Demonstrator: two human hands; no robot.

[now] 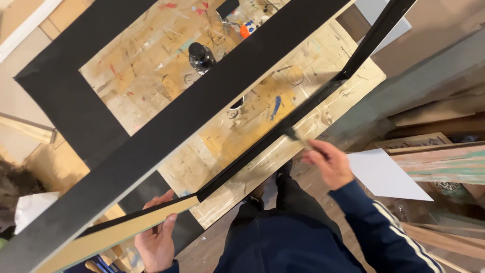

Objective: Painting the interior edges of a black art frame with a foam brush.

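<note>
Beyond your hands lies a paint-stained plywood tabletop point(151, 60). To the right of your hands, weathered wooden boards point(439, 156) and a white paper sheet point(384, 174) are stacked, over a brownish floor point(444, 25).

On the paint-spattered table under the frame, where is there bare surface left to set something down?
The table shows bare board inside the black frame, left of the dark bottle, and a strip between frame and near edge. It is crowded at the far end by the orange-capped bottle, and where the right hand brushes.
</note>
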